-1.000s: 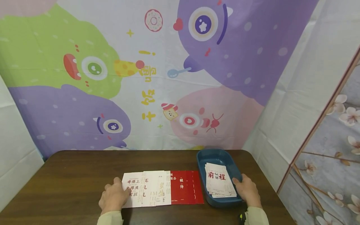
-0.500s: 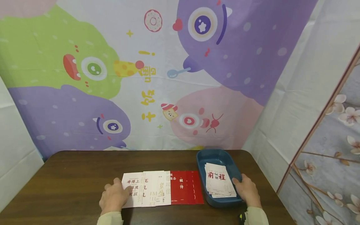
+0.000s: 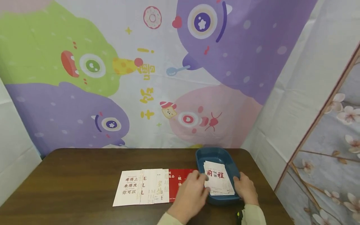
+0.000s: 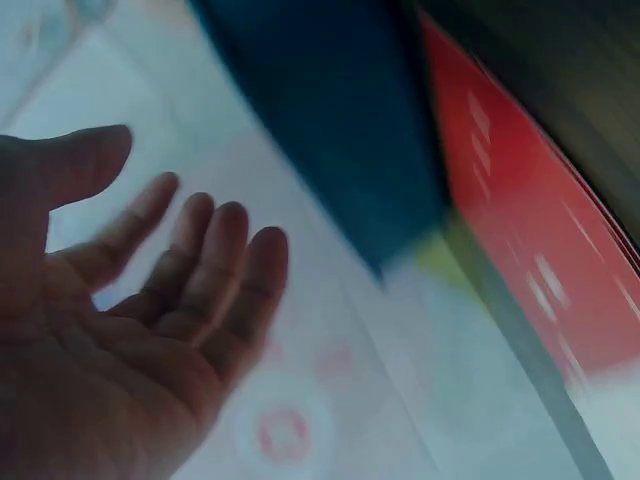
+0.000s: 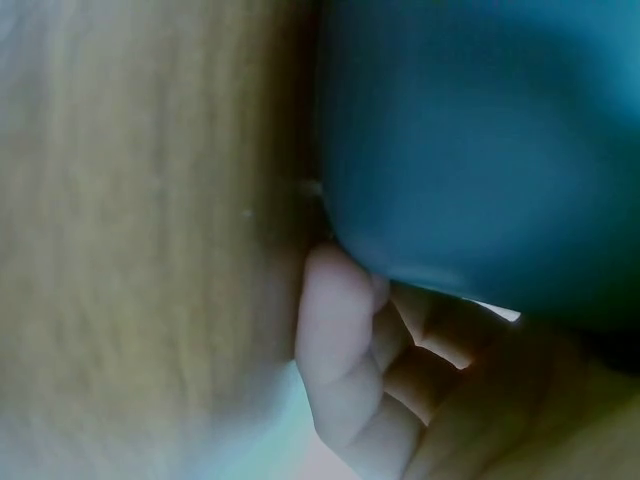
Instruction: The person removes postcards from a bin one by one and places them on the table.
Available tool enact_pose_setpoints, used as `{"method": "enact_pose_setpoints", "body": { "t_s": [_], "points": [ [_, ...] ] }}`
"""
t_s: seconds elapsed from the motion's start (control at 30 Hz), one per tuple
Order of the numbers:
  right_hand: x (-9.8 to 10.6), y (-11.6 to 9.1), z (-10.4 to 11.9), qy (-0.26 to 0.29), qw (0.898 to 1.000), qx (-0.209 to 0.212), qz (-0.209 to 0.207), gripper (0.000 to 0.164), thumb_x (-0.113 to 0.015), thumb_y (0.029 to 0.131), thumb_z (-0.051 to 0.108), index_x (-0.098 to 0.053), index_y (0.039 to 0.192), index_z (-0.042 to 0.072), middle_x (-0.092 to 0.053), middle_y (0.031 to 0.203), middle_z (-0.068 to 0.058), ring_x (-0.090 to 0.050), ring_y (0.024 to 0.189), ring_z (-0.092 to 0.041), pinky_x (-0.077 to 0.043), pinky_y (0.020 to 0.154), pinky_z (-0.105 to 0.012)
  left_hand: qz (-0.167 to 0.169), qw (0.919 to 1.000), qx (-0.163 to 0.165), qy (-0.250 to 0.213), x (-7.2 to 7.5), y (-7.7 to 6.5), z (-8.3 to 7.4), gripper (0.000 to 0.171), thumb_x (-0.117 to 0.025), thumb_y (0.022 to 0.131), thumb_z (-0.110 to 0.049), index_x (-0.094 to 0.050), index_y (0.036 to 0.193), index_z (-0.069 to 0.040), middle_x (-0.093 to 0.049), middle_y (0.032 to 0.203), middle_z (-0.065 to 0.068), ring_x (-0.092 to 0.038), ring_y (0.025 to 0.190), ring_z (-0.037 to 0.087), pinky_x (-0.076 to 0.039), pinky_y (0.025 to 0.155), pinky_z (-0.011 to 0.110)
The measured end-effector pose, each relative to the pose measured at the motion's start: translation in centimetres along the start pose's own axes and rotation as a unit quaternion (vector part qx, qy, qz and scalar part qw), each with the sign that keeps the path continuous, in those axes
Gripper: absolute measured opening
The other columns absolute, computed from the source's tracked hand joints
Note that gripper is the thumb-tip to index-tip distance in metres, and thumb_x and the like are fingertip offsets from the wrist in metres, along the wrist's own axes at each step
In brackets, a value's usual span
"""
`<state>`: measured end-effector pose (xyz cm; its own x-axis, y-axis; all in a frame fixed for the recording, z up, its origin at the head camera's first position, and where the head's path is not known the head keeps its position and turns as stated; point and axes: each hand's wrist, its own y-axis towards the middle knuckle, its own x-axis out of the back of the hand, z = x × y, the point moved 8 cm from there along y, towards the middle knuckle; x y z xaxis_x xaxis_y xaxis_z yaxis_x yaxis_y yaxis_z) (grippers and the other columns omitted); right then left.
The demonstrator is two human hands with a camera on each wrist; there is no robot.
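Observation:
A blue plastic basin [image 3: 202, 152] stands at the right of the table with a stack of white printed cards [image 3: 216, 178] inside. My right hand [image 3: 247, 189] grips its right side, thumb at the rim; in the right wrist view the fingers [image 5: 335, 320] curl against the basin's outer wall [image 5: 480, 150]. My left hand [image 3: 191, 195] hovers at the basin's left edge, above the red cards [image 3: 175, 175], and covers part of them. The left wrist view shows that hand [image 4: 150, 300] with loosely bent fingers and nothing in it.
An overlapping row of white cards [image 3: 129, 187] lies left of the red ones on the dark wooden table [image 3: 84, 168]. Behind the table hangs a cartoon-printed cloth [image 3: 152, 93]. A floral panel [image 3: 332, 175] borders the right side.
My left hand has left the left end of the card row and swung right to the basin's near-left edge. The right hand stays on the basin. The head view has shifted slightly.

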<state>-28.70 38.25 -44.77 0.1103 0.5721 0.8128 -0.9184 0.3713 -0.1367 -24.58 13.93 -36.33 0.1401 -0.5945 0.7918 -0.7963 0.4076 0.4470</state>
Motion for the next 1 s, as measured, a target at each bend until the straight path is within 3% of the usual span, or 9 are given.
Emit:
{"method": "enact_pose_setpoints", "body": {
  "t_s": [0.07, 0.17, 0.33, 0.53, 0.77, 1.0],
  "points": [
    [-0.1, 0.0, 0.1, 0.0, 1.0, 0.007, 0.001, 0.055, -0.039, 0.102, 0.025, -0.031, 0.144, -0.009, -0.037, 0.144, -0.04, -0.037, 0.127, -0.059, -0.035, 0.096, -0.075, 0.03, 0.9987, -0.041, -0.001, -2.1, 1.2, -2.3, 0.031, -0.074, 0.086, -0.031, -0.066, 0.112, -0.017, -0.064, 0.104, 0.002, -0.058, 0.09, 0.011, -0.058, 0.075, 0.025],
    [-0.4, 0.0, 0.1, 0.0, 1.0, 0.018, 0.004, 0.054, -0.039, 0.102, 0.026, -0.033, 0.143, -0.008, -0.039, 0.142, -0.04, -0.039, 0.125, -0.06, -0.037, 0.092, -0.076, 0.048, 0.9963, -0.07, 0.014, -4.7, 2.6, -3.7, 0.028, -0.073, 0.086, -0.029, -0.067, 0.111, -0.017, -0.066, 0.105, 0.002, -0.062, 0.091, 0.011, -0.059, 0.077, 0.026],
    [-0.6, -0.2, 0.1, -0.005, 1.0, 0.015, 0.002, 0.054, -0.041, 0.101, 0.025, -0.033, 0.143, -0.008, -0.04, 0.141, -0.04, -0.041, 0.123, -0.059, -0.039, 0.09, -0.075, 0.067, 0.9945, -0.019, 0.079, -7.6, 4.1, -2.6, 0.033, -0.076, 0.08, -0.023, -0.069, 0.11, -0.012, -0.067, 0.103, 0.007, -0.064, 0.089, 0.018, -0.06, 0.075, 0.033],
    [-0.1, -0.3, 0.2, -0.005, 1.0, 0.006, -0.007, 0.054, -0.04, 0.101, 0.024, -0.032, 0.143, -0.01, -0.038, 0.142, -0.041, -0.039, 0.125, -0.059, -0.037, 0.093, -0.076, 0.074, 0.9889, 0.021, 0.127, -8.5, 4.9, -2.1, 0.044, -0.083, 0.07, -0.028, -0.072, 0.109, -0.01, -0.07, 0.097, 0.011, -0.062, 0.082, 0.023, -0.06, 0.07, 0.034],
    [0.1, -0.4, -0.1, -0.008, 1.0, -0.009, -0.011, 0.055, -0.039, 0.101, 0.024, -0.031, 0.144, -0.009, -0.039, 0.142, -0.04, -0.04, 0.123, -0.06, -0.037, 0.092, -0.075, 0.064, 0.9823, 0.03, 0.173, -9.0, 5.4, -2.6, 0.023, -0.082, 0.072, -0.029, -0.076, 0.088, -0.013, -0.072, 0.075, 0.005, -0.061, 0.06, 0.019, -0.057, 0.056, 0.033],
    [0.0, -0.3, -0.2, -0.008, 1.0, -0.014, -0.004, 0.055, -0.039, 0.101, 0.025, -0.03, 0.144, -0.008, -0.038, 0.143, -0.04, -0.041, 0.122, -0.059, -0.039, 0.091, -0.075, 0.093, 0.9784, 0.044, 0.179, -9.6, 5.6, -2.8, 0.021, -0.082, 0.074, -0.029, -0.078, 0.089, -0.016, -0.075, 0.077, 0.002, -0.063, 0.063, 0.019, -0.057, 0.066, 0.033]
  ]
}}
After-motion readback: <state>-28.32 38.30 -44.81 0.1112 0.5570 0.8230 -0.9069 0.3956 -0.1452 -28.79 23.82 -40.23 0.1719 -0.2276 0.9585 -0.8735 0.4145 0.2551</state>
